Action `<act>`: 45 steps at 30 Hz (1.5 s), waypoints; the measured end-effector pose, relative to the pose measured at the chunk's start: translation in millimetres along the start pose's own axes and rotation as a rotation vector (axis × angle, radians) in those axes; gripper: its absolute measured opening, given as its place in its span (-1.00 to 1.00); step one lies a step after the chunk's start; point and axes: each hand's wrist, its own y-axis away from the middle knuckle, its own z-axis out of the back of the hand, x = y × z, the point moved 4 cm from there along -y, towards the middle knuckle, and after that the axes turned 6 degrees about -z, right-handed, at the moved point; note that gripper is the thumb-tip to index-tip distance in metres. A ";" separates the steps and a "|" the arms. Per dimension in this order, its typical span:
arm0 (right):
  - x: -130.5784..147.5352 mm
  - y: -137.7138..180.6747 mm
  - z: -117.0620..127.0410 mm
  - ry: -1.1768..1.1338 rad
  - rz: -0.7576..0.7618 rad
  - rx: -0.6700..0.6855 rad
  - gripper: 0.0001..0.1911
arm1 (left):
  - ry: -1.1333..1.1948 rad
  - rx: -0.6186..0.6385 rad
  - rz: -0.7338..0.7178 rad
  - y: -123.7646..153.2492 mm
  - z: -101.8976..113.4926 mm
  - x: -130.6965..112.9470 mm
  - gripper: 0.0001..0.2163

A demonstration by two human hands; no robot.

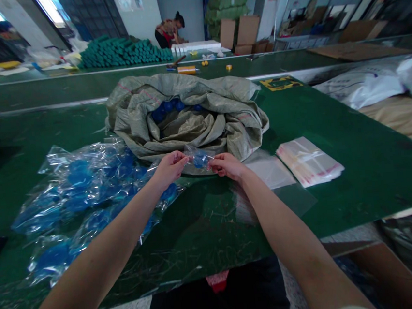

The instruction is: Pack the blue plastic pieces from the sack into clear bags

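Between my two hands hangs a clear plastic bag (199, 159) with a small blue round item inside. My left hand (173, 166) pinches its left edge, and my right hand (228, 166) pinches the right edge. Just behind the hands lies a grey-green woven sack (133, 118), its mouth rolled open on several blue balls (168, 108). To the left is a heap of filled clear bags (80, 174) with blue items in them. Right of my right hand, loose flat clear bags (271, 171) lie beside a banded stack of clear bags (310, 160).
The green table (357, 178) has a yellow-black marking (281, 83) at the far right. Across a second table are a pile of green rolls (119, 52), a tape roll (187, 70) and a person (168, 31) bending over. A cardboard box (385, 273) stands below at right.
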 end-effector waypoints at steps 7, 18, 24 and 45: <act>-0.1 -1.1 2.2 0.085 -0.007 -0.079 -0.82 | -0.046 0.003 -0.006 -0.9 1.1 1.4 -0.84; 3.4 -2.0 6.2 0.196 0.072 0.000 -0.78 | -0.048 0.037 0.016 -0.7 3.2 4.9 -0.83; 6.5 2.0 6.2 0.224 0.099 0.080 -0.72 | 0.032 0.083 0.006 -2.1 5.9 11.2 -0.78; 6.8 9.2 5.1 0.118 0.094 0.049 -0.64 | 0.145 -0.003 0.056 0.4 8.0 10.7 -0.76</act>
